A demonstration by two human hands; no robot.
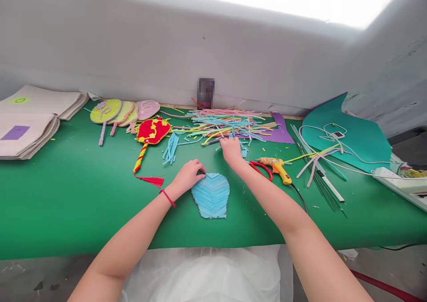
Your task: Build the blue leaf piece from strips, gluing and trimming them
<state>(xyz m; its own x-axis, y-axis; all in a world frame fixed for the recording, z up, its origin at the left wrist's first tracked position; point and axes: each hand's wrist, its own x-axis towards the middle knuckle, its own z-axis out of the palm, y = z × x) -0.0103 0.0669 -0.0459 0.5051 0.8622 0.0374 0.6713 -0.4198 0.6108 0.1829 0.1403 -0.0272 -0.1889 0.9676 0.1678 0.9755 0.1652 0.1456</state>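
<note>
A light blue panel of pipe cleaners [211, 197], laid in a chevron pattern, rests flat on the green table. At its upper left edge is my left hand [189, 176], fingers bent and thumb apart from them, with nothing visible in its grasp. Farther forward, my right hand [231, 151] reaches to the near side of a pile of multicoloured pipe cleaners [230, 123]. Its fingers are curled down and closed among the stems; what they pinch is hidden. Short blue pipe cleaners [171, 148] lie left of the pile.
A red and yellow fan [153, 130] with a tassel and several pastel fans [106, 111] lie to the left. Red-handled pliers [262, 169], a yellow glue gun [278, 168], wires [322, 184] and a white cable [360, 159] are on the right. Paper bags [26, 135] sit far left.
</note>
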